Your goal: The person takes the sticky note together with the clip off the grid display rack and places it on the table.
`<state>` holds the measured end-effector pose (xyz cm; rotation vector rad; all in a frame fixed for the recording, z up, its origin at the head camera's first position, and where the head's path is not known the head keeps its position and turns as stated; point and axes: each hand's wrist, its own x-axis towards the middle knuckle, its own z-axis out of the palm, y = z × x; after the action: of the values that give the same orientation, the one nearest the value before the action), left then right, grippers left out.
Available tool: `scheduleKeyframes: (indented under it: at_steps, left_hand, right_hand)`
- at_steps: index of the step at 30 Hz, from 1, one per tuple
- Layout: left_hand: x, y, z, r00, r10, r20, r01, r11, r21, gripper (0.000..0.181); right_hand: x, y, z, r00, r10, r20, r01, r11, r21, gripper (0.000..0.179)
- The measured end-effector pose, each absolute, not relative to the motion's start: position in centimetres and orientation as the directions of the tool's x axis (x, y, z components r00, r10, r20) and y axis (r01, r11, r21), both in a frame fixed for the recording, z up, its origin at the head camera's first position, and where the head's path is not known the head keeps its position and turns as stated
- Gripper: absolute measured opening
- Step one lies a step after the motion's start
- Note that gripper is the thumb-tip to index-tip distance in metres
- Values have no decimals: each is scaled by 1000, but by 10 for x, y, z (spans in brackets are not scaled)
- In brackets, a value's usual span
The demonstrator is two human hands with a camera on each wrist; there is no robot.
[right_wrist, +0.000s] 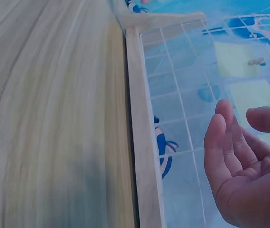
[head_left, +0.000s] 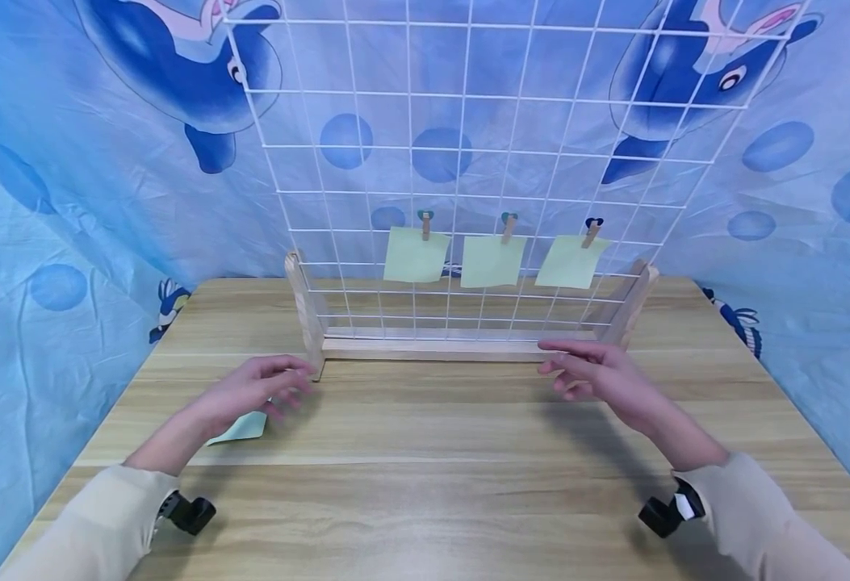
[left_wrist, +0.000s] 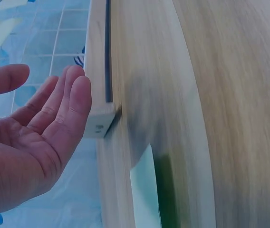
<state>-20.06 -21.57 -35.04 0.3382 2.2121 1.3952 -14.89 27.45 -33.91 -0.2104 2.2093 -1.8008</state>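
Observation:
My left hand [head_left: 261, 386] hovers over the table by the left foot of a white wire grid [head_left: 461, 149], fingers loosely bent with nothing in them. Partly under it in the head view lies a pale green paper note [head_left: 241, 428] on the table. My right hand [head_left: 595, 375] hangs before the stand's right part, its fingers relaxed and holding nothing. Clothespins pin three pale green notes to the grid in a row: a left note [head_left: 414, 257], a middle note [head_left: 492, 263] and a right note [head_left: 568, 265]. A clothespin [head_left: 592, 234] with a dark heart tops the right one.
A wooden base [head_left: 432, 349] with two upright side feet carries the grid at the table's back. The wooden table [head_left: 425, 492] spreads in front of it. Behind hangs a blue cloth [head_left: 141, 186] with cartoon whales and bubbles. A black camera is strapped on each wrist.

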Motion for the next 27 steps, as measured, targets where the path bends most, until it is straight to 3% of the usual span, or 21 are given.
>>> scheduleKeyframes:
  at_steps: [27]
  left_hand:
    - [-198, -183, -361, -876, 463, -134, -8, 265, 964, 51]
  right_hand:
    - [-161, 230, -325, -952, -304, -44, 7, 123, -992, 41]
